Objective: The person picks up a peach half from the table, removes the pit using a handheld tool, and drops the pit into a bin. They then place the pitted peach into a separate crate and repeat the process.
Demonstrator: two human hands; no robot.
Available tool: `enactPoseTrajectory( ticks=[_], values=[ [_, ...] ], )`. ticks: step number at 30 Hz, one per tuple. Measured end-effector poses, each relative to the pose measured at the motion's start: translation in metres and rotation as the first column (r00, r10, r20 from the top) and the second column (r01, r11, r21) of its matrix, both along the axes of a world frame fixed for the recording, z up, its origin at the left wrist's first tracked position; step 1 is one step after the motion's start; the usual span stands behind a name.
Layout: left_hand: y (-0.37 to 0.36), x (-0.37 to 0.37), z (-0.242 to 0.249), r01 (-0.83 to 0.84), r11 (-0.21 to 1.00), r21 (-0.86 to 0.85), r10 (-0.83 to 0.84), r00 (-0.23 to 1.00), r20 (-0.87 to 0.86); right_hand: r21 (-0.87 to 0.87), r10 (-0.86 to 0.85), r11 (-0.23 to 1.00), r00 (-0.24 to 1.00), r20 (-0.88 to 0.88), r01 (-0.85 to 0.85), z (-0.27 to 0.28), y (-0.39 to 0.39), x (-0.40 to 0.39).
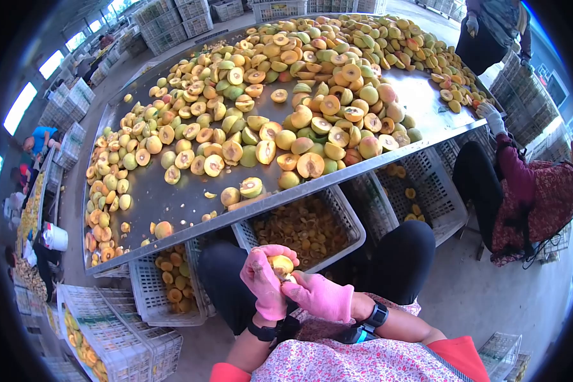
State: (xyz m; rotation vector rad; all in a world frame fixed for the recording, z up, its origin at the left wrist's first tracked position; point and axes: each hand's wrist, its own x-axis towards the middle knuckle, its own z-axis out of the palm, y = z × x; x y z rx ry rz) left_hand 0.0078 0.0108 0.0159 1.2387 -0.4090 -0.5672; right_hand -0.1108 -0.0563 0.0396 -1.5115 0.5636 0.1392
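Observation:
My left hand (264, 280), in a pink glove, is closed around a yellow peach half (280, 264) above my lap. Close against it is my right hand (319, 296), also pink-gloved, its fingers closed at the peach's lower edge. Whatever that hand grips is hidden by the fingers. Just beyond my hands, between my knees, a white crate (356, 245) holds peach pieces and scraps. Over it runs the front edge of a metal table (191, 239), heaped with halved peaches (312, 165).
A white crate (148, 296) with peach halves stands left of my knee; another crate (439, 197) is right. Stacked crates (118, 331) lie lower left. A co-worker's white-gloved hand (490, 118) rests at the table's right edge. Another person (490, 32) stands at the far right corner.

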Motion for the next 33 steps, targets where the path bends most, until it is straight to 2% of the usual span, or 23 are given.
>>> enactPoseTrajectory(
  ticks=[4,6,8,9,11,13,14,15,16,18,21,22,23,25,26,27,29,31,32,33],
  values=[
    [-0.001,0.004,0.004,0.047,0.996,0.072,-0.048,0.999,0.017,0.041,-0.018,0.999,1.0,-0.012,0.018,-0.003,0.003,0.0],
    [-0.001,0.005,0.003,0.067,0.993,0.094,-0.069,0.997,0.023,-0.05,-0.006,0.999,1.0,0.012,0.007,-0.013,0.002,0.001],
    [0.001,0.007,0.001,0.116,0.991,0.073,-0.107,0.987,-0.116,-0.088,-0.007,0.996,1.0,0.024,0.009,-0.019,0.002,0.0],
    [0.002,0.009,0.001,0.112,0.991,0.076,-0.103,0.988,-0.117,-0.121,-0.007,0.993,0.999,0.036,0.012,-0.023,0.004,0.0],
    [-0.001,0.014,0.004,0.241,0.965,0.104,-0.224,0.962,-0.155,-0.097,-0.034,0.995,0.998,0.05,0.039,-0.032,0.007,0.0],
    [-0.002,0.015,0.006,0.254,0.958,0.135,-0.238,0.963,-0.127,-0.072,-0.06,0.995,0.996,0.062,0.064,-0.04,0.011,0.0],
    [-0.003,0.017,0.005,0.281,0.954,0.104,-0.267,0.955,-0.131,0.224,-0.142,0.967,0.985,0.098,0.117,-0.04,0.012,0.001],
    [-0.004,0.019,0.005,0.307,0.949,0.072,-0.296,0.946,-0.133,0.502,-0.229,0.852,0.967,0.107,0.146,-0.038,0.012,0.003],
    [-0.005,0.018,0.006,0.304,0.95,0.073,-0.293,0.947,-0.134,0.503,-0.227,0.852,0.968,0.107,0.144,-0.035,0.009,0.0],
    [-0.012,0.011,0.015,0.149,0.985,-0.083,-0.17,0.886,-0.431,0.608,-0.152,0.779,0.987,-0.053,0.153,-0.005,-0.006,-0.005],
    [-0.011,0.003,0.014,0.068,0.988,-0.138,-0.117,0.914,-0.389,0.637,-0.145,0.759,0.989,-0.032,0.131,-0.008,-0.01,-0.006],
    [-0.009,0.004,0.005,0.08,0.995,-0.062,-0.096,0.939,-0.33,0.637,-0.14,0.76,0.989,-0.035,0.13,-0.008,-0.009,-0.006],
    [-0.007,0.002,0.001,0.085,0.995,0.061,-0.085,0.996,-0.001,0.63,-0.135,0.766,0.99,-0.036,0.127,-0.007,-0.008,-0.006],
    [-0.009,0.0,0.003,0.059,0.996,0.061,-0.049,0.988,-0.146,0.624,-0.117,0.772,0.992,-0.045,0.12,-0.011,-0.002,-0.004],
    [-0.011,0.001,0.001,0.051,0.997,0.061,-0.041,0.987,-0.156,0.54,-0.161,0.831,0.987,-0.001,0.136,-0.017,0.003,0.0],
    [-0.014,0.005,0.0,0.103,0.992,0.07,-0.09,0.981,-0.171,0.447,-0.201,0.88,0.978,0.048,0.159,-0.022,0.004,0.003],
    [-0.02,0.014,-0.006,0.169,0.983,0.067,-0.152,0.967,-0.205,0.415,-0.205,0.895,0.977,0.058,0.163,-0.024,-0.003,0.0],
    [-0.024,0.028,-0.018,0.449,0.894,-0.013,-0.445,0.881,-0.163,0.594,-0.117,0.786,0.985,-0.129,0.171,-0.012,-0.016,-0.004],
    [-0.027,0.033,-0.022,0.514,0.857,-0.045,-0.515,0.846,-0.141,0.604,-0.133,0.777,0.984,-0.117,0.177,-0.016,-0.014,-0.005],
    [-0.03,0.036,-0.025,0.536,0.836,-0.117,-0.548,0.814,-0.194,0.595,-0.126,0.782,0.982,-0.14,0.185,-0.017,-0.016,-0.006]
  ],
)
